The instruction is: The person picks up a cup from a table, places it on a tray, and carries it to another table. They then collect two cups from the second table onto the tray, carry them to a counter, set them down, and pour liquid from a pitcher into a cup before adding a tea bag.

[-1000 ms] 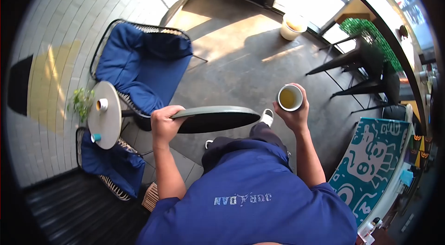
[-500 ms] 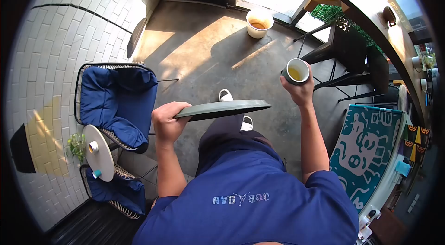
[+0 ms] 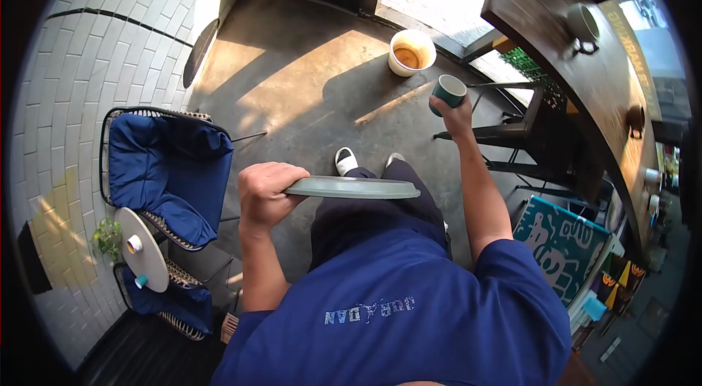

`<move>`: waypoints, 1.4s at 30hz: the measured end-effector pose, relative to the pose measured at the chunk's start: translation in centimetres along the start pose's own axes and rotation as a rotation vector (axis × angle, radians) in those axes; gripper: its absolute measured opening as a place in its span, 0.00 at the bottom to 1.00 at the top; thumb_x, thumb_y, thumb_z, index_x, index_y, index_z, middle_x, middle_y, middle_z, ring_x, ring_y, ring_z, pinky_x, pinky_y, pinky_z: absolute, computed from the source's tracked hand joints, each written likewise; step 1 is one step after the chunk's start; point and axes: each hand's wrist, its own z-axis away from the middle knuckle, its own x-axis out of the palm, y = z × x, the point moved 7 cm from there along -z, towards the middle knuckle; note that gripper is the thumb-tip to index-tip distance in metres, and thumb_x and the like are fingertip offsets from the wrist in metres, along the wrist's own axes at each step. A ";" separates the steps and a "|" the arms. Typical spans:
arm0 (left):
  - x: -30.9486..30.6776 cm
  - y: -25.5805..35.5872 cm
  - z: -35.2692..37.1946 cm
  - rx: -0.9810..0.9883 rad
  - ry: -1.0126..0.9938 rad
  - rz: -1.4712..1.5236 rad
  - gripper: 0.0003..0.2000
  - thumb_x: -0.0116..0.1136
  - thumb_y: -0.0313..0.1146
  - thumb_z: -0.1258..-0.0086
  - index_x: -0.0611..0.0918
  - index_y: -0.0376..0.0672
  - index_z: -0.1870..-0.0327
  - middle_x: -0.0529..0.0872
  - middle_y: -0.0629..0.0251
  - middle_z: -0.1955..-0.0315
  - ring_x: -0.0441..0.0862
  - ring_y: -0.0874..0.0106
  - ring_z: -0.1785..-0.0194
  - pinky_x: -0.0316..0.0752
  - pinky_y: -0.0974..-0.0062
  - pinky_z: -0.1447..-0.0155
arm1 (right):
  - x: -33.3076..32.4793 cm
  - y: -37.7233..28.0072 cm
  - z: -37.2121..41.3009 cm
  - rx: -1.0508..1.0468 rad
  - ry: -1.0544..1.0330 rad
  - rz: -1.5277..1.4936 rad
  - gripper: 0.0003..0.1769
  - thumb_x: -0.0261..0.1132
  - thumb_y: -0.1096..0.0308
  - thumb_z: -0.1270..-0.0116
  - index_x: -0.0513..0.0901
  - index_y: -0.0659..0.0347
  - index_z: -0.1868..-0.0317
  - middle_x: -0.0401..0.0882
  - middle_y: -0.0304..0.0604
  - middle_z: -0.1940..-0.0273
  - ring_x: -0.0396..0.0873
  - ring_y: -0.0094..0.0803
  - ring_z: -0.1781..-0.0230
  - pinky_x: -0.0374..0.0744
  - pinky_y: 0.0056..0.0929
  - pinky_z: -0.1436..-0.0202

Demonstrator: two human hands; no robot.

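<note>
My left hand (image 3: 270, 192) is closed round the near end of a round grey-green tray (image 3: 358, 188), seen almost edge-on in front of my body. In my right hand (image 3: 455, 114), stretched forward, is a dark green cup (image 3: 449, 91) with a pale inside, tilted away from me. Just beyond and left of the cup, a white bucket (image 3: 412, 53) with brown stains inside stands on the floor.
A long dark wooden counter (image 3: 541, 13) with mugs curves along the right, dark stools (image 3: 526, 123) beside it. On the left are blue-cushioned chairs (image 3: 194, 174) and a small round table (image 3: 155, 258). A teal patterned panel (image 3: 559, 247) stands at the lower right.
The view has shifted forward, nearer the bucket and the counter. My right hand has moved up and left with the cup, which is tilted further. The tray now looks more level.
</note>
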 end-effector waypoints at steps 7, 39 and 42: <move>1.8 -0.5 -0.8 -0.257 0.107 -0.164 0.11 0.70 0.30 0.62 0.82 0.42 0.76 0.84 0.62 0.78 0.83 0.64 0.73 0.76 0.74 0.68 | 2.1 4.8 -12.1 0.238 -0.202 -0.008 0.23 0.70 0.60 0.50 0.75 0.62 0.57 0.77 0.38 0.67 0.77 0.24 0.71 0.74 0.23 0.71; 4.8 7.8 15.8 -0.936 0.619 -0.255 0.08 0.68 0.24 0.50 0.80 0.35 0.71 0.80 0.61 0.80 0.76 0.69 0.77 0.69 0.76 0.71 | 6.7 4.7 -9.8 -0.168 -0.342 -0.027 0.40 0.76 0.72 0.56 0.62 0.62 0.44 0.72 0.41 0.53 0.73 0.29 0.52 0.72 0.28 0.47; 3.8 8.6 21.9 -1.001 0.697 -0.309 0.10 0.64 0.32 0.38 0.79 0.33 0.68 0.74 0.63 0.84 0.66 0.76 0.81 0.62 0.77 0.74 | 10.6 -0.1 -0.5 -0.274 -0.540 0.069 0.39 0.75 0.72 0.53 0.61 0.63 0.43 0.72 0.41 0.54 0.74 0.28 0.52 0.72 0.28 0.47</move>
